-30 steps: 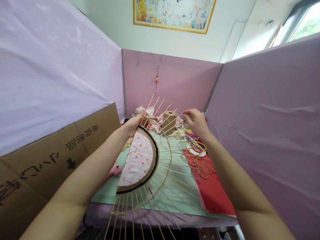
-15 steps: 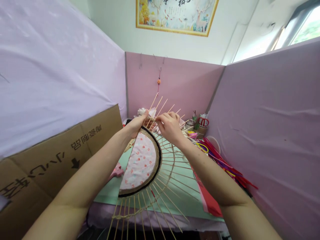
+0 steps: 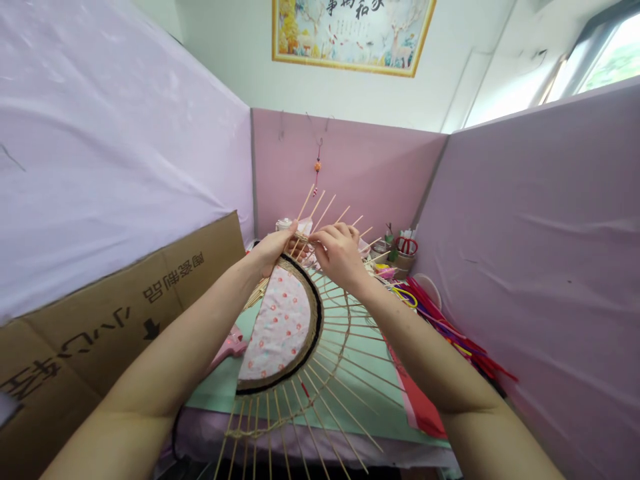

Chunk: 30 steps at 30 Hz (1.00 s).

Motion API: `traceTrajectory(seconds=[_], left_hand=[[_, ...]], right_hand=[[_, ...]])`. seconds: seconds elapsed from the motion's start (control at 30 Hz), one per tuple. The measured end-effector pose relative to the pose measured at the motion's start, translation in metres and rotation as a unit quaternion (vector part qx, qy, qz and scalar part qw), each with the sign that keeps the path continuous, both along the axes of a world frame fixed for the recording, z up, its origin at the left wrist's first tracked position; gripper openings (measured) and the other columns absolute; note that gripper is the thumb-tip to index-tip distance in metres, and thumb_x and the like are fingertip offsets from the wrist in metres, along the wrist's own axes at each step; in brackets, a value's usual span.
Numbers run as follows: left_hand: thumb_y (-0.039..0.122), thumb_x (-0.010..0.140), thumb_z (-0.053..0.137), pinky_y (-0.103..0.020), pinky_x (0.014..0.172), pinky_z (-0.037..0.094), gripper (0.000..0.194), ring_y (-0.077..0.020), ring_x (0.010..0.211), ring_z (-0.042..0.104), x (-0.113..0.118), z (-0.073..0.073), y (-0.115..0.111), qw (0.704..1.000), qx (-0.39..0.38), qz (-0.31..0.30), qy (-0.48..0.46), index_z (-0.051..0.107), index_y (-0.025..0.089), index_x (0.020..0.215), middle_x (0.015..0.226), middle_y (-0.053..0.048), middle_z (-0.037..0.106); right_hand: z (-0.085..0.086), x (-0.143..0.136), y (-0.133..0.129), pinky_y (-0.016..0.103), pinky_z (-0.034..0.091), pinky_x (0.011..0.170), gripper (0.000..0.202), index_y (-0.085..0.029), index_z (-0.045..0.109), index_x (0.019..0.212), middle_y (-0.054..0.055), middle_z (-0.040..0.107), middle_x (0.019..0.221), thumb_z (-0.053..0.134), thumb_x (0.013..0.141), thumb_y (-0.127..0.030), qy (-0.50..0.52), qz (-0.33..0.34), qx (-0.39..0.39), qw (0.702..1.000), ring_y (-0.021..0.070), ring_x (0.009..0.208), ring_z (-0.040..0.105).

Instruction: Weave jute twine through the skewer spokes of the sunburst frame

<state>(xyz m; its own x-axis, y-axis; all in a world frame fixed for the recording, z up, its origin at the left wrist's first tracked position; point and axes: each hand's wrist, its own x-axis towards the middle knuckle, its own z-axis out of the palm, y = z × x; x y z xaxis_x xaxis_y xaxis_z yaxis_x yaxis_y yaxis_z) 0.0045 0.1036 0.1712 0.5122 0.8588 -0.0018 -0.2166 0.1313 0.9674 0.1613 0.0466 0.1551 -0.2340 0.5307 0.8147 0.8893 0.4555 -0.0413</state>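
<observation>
A half-round woven piece [image 3: 283, 320] with pink flowered fabric, a black rim and thin sticks fanning outward is held above the table. My left hand [image 3: 280, 248] grips its top end, thumb up against the sticks, fingers partly behind them. My right hand [image 3: 339, 250] is closed in a pinch beside it, on a strand of twine [image 3: 301, 236] at the upper sticks. A loose ring of twine [image 3: 346, 333] runs through the sticks farther out, around the right and lower side.
Cardboard [image 3: 125, 313] stands at the left. On the green tabletop [image 3: 370, 407] lie red material [image 3: 417, 407] and a pink object [image 3: 231, 348]. Colourful strips [image 3: 450, 320] and a pot with red-handled scissors [image 3: 406, 247] are at the right.
The right hand has shifted slightly left, closer to the left hand. The half-round piece has barely moved. The camera view has tilted up a little.
</observation>
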Motion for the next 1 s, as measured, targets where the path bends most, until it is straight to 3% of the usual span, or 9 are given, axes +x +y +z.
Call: traceTrajectory(seconds=[0.17,0.37,0.47,0.53,0.6,0.7,0.8,0.93,1.0], left_hand=[[0.039,0.073,0.070,-0.021,0.045,0.042,0.027,-0.0102,0.047,0.055,-0.004,0.000,0.005,0.999,0.031,0.016,0.041,0.062,0.014,0.077,0.060,-0.002,0.061],[0.026,0.068,0.073,-0.021,0.046,0.040,0.017,-0.0092,0.047,0.053,-0.005,-0.003,0.008,0.994,0.085,0.020,0.072,0.060,0.015,0.069,0.057,-0.001,0.058],[0.023,0.068,0.071,-0.022,0.046,0.039,0.016,-0.0096,0.047,0.053,-0.004,-0.002,0.007,0.993,0.087,0.021,0.074,0.059,0.015,0.064,0.055,-0.001,0.058],[0.021,0.068,0.069,-0.022,0.045,0.039,0.014,-0.0098,0.046,0.053,-0.004,-0.001,0.007,0.993,0.085,0.026,0.081,0.058,0.015,0.063,0.055,-0.001,0.058],[0.019,0.068,0.067,-0.022,0.045,0.038,0.012,-0.0098,0.046,0.052,-0.004,0.002,0.006,0.991,0.088,0.028,0.093,0.058,0.016,0.062,0.054,-0.001,0.057],[0.019,0.067,0.065,-0.022,0.043,0.036,0.012,-0.0093,0.043,0.050,-0.003,0.006,0.004,0.990,0.086,0.018,0.108,0.056,0.016,0.059,0.053,-0.002,0.056],[0.022,0.068,0.065,-0.022,0.040,0.032,0.014,-0.0091,0.040,0.046,-0.003,0.011,0.001,0.989,0.084,-0.001,0.119,0.056,0.016,0.059,0.049,-0.001,0.054],[0.024,0.068,0.063,-0.022,0.037,0.028,0.012,-0.0089,0.038,0.042,-0.002,0.014,-0.002,0.986,0.095,-0.002,0.138,0.057,0.017,0.061,0.046,0.000,0.050],[0.023,0.068,0.062,-0.022,0.037,0.028,0.010,-0.0087,0.037,0.041,-0.002,0.015,-0.003,0.985,0.095,0.002,0.142,0.057,0.016,0.061,0.045,0.000,0.049]], right_hand=[[0.020,0.023,-0.002,0.040,0.034,0.091,0.021,-0.022,0.063,0.096,0.006,0.067,0.101,0.047,0.084,-0.017,0.103,0.028,0.013,0.994,0.0236,0.099,0.054],[0.037,0.084,0.015,0.036,0.043,0.085,0.019,-0.020,0.065,0.091,0.006,0.067,0.094,0.052,0.079,-0.027,0.225,0.053,-0.027,0.972,0.0204,0.089,0.058],[0.035,0.121,0.026,0.033,0.045,0.082,0.017,-0.021,0.064,0.087,0.006,0.068,0.091,0.057,0.076,-0.032,0.344,0.072,-0.058,0.934,0.0181,0.086,0.059],[0.028,0.141,0.031,0.031,0.047,0.078,0.016,-0.022,0.063,0.083,0.004,0.067,0.089,0.060,0.074,-0.035,0.430,0.093,-0.080,0.895,0.0156,0.081,0.060],[0.018,0.154,0.033,0.030,0.049,0.073,0.016,-0.023,0.061,0.080,0.003,0.066,0.085,0.063,0.073,-0.038,0.489,0.131,-0.153,0.849,0.0146,0.078,0.061],[-0.001,0.154,0.034,0.032,0.050,0.077,0.018,-0.022,0.063,0.079,0.005,0.068,0.084,0.067,0.072,-0.039,0.487,0.193,-0.307,0.794,0.0170,0.082,0.063],[-0.013,0.136,0.033,0.034,0.048,0.087,0.019,-0.020,0.065,0.086,0.007,0.069,0.096,0.066,0.075,-0.036,0.438,0.267,-0.418,0.750,0.0186,0.092,0.063],[-0.016,0.106,0.032,0.039,0.046,0.092,0.031,-0.017,0.064,0.099,0.010,0.068,0.107,0.069,0.073,-0.035,0.361,0.381,-0.513,0.679,0.0219,0.100,0.062],[-0.016,0.097,0.031,0.040,0.048,0.088,0.039,-0.017,0.063,0.103,0.010,0.068,0.103,0.073,0.070,-0.035,0.348,0.413,-0.532,0.652,0.0224,0.097,0.063]])
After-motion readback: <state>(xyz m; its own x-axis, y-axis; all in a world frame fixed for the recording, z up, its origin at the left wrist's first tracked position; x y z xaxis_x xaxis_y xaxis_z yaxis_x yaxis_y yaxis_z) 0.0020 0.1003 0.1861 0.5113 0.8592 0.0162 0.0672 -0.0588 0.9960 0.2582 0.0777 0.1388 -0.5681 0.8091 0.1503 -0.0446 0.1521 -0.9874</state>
